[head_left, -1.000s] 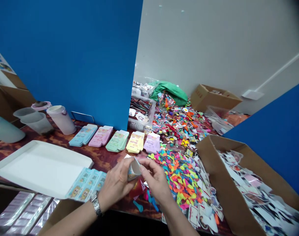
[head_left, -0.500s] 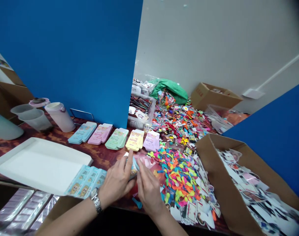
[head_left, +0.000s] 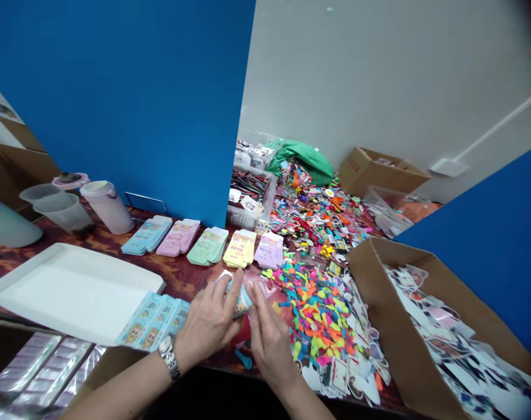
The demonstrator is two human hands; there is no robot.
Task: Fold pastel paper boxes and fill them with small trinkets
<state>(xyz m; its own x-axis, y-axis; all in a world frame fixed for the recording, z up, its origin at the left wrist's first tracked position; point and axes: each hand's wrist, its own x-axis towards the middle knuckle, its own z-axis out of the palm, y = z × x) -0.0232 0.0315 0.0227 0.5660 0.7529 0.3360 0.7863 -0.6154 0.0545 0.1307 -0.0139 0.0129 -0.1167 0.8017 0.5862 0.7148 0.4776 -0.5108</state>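
Note:
My left hand (head_left: pixel 210 324), a metal watch on its wrist, is closed around a small blue paper box (head_left: pixel 240 301) just above the table's near edge. My right hand (head_left: pixel 269 338) meets it from the right, fingers pinched on the same box's end. Under the hands lies a red card (head_left: pixel 271 294). Several finished blue boxes (head_left: pixel 154 321) lie side by side on the near corner of a white tray (head_left: pixel 68 289). Flat box blanks sit in coloured stacks behind: blue (head_left: pixel 146 234), pink (head_left: pixel 179 237), green (head_left: pixel 208 245), yellow (head_left: pixel 239 248), lilac (head_left: pixel 269 250).
A heap of bright balloons (head_left: pixel 317 303) and small trinkets (head_left: pixel 317 219) covers the table to the right. A cardboard box of stickers (head_left: pixel 426 326) stands at the right edge. Plastic jugs (head_left: pixel 105 205) stand far left before a blue partition (head_left: pixel 129 105).
Both hands have lowered the small box from mid-air toward the table and drawn closer together. My right hand's fingers have shifted onto the box's end.

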